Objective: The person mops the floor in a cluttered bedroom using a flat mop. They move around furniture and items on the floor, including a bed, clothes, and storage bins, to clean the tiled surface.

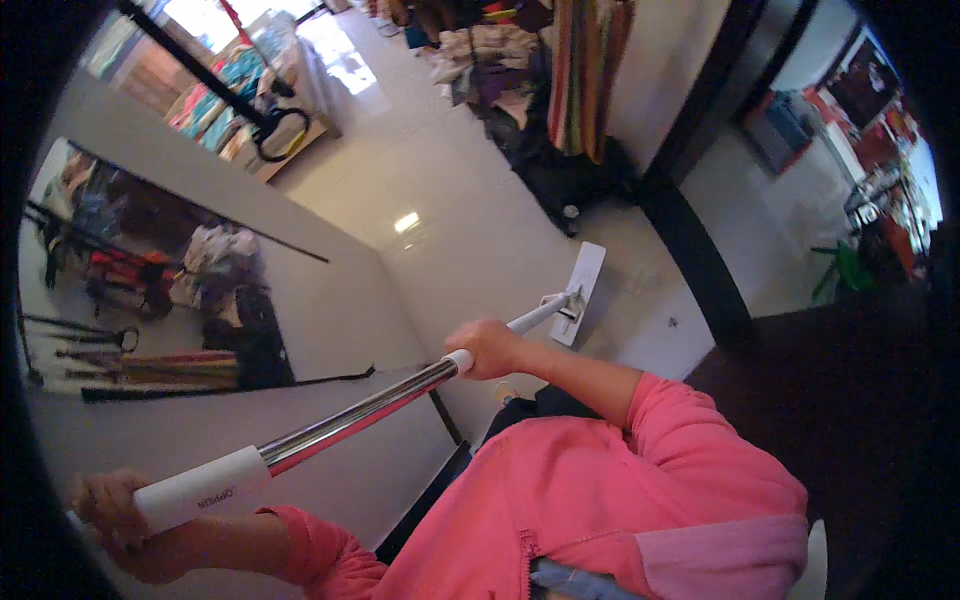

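A flat mop with a white and chrome pole slants across the view from lower left to upper right. My left hand is closed round the white grip at the pole's top end. Farther down, my right hand wraps the pole just past a white collar. The mop's white rectangular head lies on the shiny pale floor, joined to the pole by a hinged bracket. Small dark specks show on the floor to the right of the head.
To the left, a wall mirror reflects clothes. A bed stands at the far left. Striped fabric hangs above a dark heap at the far middle. A dark threshold leads into another room with a green stool.
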Demonstrator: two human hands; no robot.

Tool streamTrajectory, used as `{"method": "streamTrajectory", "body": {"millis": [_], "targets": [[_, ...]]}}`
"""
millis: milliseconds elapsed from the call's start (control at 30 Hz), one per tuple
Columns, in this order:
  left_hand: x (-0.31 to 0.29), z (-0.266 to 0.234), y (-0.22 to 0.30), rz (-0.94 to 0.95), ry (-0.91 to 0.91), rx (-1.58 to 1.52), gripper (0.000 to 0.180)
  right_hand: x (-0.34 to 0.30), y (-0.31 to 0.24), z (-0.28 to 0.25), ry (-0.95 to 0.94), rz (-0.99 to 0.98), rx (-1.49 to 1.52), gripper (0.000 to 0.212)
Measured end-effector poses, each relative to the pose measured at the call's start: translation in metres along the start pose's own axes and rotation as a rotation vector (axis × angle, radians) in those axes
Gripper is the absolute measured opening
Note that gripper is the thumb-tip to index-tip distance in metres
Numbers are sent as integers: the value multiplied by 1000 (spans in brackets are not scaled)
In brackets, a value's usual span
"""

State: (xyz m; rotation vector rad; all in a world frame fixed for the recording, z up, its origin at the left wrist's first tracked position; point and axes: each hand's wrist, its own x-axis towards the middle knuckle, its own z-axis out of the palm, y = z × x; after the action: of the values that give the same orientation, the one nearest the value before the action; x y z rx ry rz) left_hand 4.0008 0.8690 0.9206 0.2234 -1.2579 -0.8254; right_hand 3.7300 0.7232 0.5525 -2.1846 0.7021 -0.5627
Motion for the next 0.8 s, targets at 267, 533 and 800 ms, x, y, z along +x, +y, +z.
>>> {"method": "streamTrajectory", "body": {"millis": [267, 533, 800], "targets": [[-32, 14, 9, 214, 154, 495, 23, 85, 16, 54, 288, -188, 87, 18], [-49, -16, -109, -242, -271, 568, 29, 212, 101, 88, 478, 57, 69, 15], [-86, -48, -169, -612, -475, 908, 27, 231, 125, 138, 529, 133, 142, 11]]}}
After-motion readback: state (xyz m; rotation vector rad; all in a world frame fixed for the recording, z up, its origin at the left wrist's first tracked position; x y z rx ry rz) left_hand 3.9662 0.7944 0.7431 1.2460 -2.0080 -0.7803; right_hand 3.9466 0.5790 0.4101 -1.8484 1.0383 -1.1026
